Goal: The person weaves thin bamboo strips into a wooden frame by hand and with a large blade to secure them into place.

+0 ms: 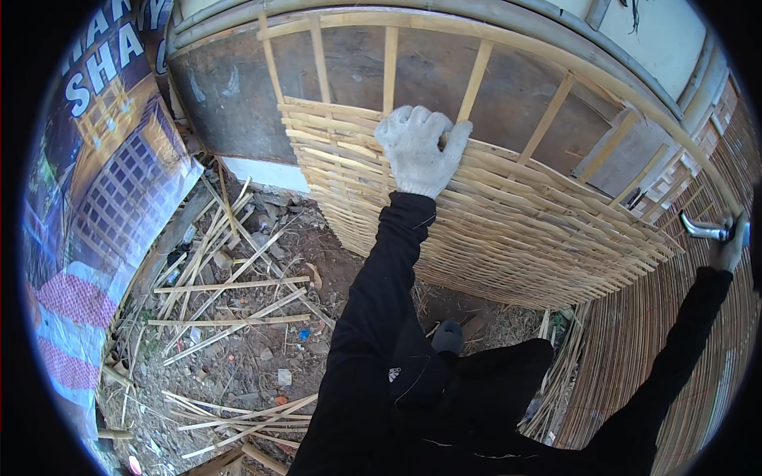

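Observation:
A woven bamboo panel (pixel 508 214) stands in front of me, its lower part closely woven and its bare upright slats rising above the weave. My left hand (pixel 421 147), in a white knitted glove, is closed over the top edge of the weave, beside an upright slat. Far to the right, my right hand (pixel 726 252) is raised near the panel's end and closed around a hammer. The shiny hammer head (pixel 702 228) points toward the panel; the handle is mostly hidden.
Loose bamboo strips (pixel 230 317) lie scattered over the littered soil at left. A printed banner (pixel 111 159) hangs along the left side. Behind the panel is a dark board (pixel 238 95). A thin-slatted bamboo surface (pixel 635 357) spreads at lower right, and my foot (pixel 448 337) is below the panel.

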The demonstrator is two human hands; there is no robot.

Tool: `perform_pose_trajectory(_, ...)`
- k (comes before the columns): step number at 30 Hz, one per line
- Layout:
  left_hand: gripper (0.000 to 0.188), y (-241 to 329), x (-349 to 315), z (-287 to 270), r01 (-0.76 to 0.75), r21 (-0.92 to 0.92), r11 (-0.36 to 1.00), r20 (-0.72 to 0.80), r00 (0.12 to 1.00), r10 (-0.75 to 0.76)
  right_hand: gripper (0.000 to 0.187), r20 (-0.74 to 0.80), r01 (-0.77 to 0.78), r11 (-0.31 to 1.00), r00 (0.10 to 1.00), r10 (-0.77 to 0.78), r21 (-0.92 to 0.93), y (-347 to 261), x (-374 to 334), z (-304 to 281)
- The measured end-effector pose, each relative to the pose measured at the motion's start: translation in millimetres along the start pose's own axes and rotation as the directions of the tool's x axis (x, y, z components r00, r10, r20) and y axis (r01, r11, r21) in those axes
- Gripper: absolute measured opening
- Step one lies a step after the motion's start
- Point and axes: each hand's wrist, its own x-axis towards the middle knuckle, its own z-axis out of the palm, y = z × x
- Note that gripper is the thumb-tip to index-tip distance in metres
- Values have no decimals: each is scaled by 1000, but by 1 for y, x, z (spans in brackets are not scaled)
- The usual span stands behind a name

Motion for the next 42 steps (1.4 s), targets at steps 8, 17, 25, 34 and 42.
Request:
perform_pose_trajectory(8,32,-11,0,4,-29,-43,999,-32,999,27,20,42,-76,993,996,80,-85,-11,89,19)
perform_pose_trajectory(17,24,-15,7,-6,31,-180,983,-4,999,-33,21,52,-94,995,994,95,-34,-1,62,26)
perform_pose_trajectory(25,61,-45,132,-29,-218,115,969,-366,898,245,21,-30,-94,995,995,93,-36,9,64,39)
perform_pose_trajectory(34,43,-64,132,-25,-233,287,929,-148,948,283,18,-179,-59,996,983,45,-72,-10,30,44)
perform_pose_trajectory(42,45,-69,134,-26,-267,287,920,-123,942,312,21,-86,-57,996,995,52,-66,-14,10,27)
